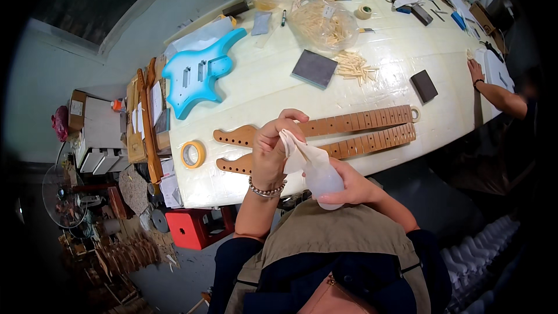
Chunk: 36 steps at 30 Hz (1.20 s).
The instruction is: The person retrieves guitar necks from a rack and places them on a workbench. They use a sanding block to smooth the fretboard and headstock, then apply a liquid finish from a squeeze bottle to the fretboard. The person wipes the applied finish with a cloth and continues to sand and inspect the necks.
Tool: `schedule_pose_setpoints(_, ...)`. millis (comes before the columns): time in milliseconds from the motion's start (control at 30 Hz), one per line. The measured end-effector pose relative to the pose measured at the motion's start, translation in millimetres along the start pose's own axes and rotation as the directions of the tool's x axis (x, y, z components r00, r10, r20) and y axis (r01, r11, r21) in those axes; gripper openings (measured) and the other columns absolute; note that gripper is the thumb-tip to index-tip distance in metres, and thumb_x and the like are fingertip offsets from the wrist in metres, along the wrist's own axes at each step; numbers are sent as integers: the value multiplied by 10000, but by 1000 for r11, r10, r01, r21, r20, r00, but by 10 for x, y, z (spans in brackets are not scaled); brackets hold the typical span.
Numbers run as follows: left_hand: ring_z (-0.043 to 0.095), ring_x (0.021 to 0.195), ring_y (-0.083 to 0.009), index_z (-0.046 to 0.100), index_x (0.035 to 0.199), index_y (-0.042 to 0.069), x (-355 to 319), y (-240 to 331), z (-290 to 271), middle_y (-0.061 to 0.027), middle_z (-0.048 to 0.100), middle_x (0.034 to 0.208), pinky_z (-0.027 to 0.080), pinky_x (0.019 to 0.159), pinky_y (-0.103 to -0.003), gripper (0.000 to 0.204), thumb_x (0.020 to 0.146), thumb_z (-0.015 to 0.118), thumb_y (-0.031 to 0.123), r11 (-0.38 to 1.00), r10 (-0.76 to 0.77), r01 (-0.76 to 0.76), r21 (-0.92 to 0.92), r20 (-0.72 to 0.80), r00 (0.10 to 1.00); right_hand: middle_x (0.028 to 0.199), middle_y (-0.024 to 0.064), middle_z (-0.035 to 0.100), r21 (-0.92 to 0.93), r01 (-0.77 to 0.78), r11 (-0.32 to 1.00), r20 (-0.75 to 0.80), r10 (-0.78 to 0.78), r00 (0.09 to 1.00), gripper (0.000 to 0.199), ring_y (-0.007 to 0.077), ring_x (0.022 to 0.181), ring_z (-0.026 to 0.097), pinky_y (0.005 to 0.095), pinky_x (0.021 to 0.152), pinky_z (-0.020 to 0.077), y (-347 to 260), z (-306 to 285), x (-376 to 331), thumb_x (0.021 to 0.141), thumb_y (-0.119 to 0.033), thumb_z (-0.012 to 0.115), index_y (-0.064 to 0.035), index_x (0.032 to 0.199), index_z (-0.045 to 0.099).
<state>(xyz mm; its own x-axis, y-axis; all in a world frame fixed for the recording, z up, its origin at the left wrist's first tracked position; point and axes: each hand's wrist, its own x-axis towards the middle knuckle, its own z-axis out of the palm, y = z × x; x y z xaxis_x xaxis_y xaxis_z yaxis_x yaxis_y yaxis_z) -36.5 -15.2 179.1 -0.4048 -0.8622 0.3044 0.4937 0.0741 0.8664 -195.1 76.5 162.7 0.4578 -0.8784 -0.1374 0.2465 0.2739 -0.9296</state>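
My left hand [272, 141], a beaded bracelet at its wrist, pinches a white cloth [308, 156] by its upper end. The cloth drapes down over the top of a translucent squeeze bottle [325, 182], hiding its mouth. The fingers of my right hand [353, 185] are wrapped round the bottle, close to my apron. Behind my hands, two wooden guitar necks lie side by side on the table: the farther neck [361, 121] and the nearer neck [378, 141]. Both have rows of frets, and their headstocks point left. My hands cover part of each.
A blue guitar body [200, 72] lies at the far left, a masking tape roll [193, 154] at the near left. Beyond the necks are a sanding block [314, 69], small wooden sticks [356, 67] and a dark block [424, 86]. Another person's hand [476, 71] rests at the right edge.
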Motion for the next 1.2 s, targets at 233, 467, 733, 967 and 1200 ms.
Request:
schedule_pose_setpoints(233,529,943,-189,602,853,-6,-48,-139,-41,-111,580,979,445,769,-310,197,857,596,191,996,-35,52,74,-209,977,958,185,581,-705,-18,709,-356,-331,874,570,258,837,606,325,743,467,-19,43,61,668,-318,738,4,1075,504)
schedule_pose_setpoints(467,528,960,-226,662,874,11,16,-162,-166,-101,608,917,446,788,-336,156,810,625,149,972,-178,185,-145,58,982,937,93,579,-136,-75,988,-146,55,988,593,171,857,566,300,763,451,-103,-49,-38,688,-299,741,-1,1131,484)
schedule_pose_setpoints(733,524,891,-291,680,793,80,83,-309,-92,-69,619,777,347,900,-450,114,742,673,182,913,-10,124,-388,282,959,853,105,570,477,-280,833,351,112,930,570,187,708,593,286,657,475,78,-109,-9,674,-305,714,11,1089,484)
schedule_pose_setpoints(967,515,961,-230,650,740,149,211,-259,34,13,618,716,142,1061,-418,210,879,530,251,928,155,99,-359,615,773,847,106,556,622,-430,655,614,-67,787,674,190,701,589,291,622,481,249,-61,67,627,-414,726,18,1084,483)
schedule_pose_setpoints(1200,528,925,-240,530,590,136,125,-54,102,-15,620,627,104,1028,-406,265,831,519,247,1000,14,-16,1,400,917,849,112,566,611,-274,743,486,-79,871,606,200,725,590,299,640,478,185,-82,57,650,-340,718,18,1082,490)
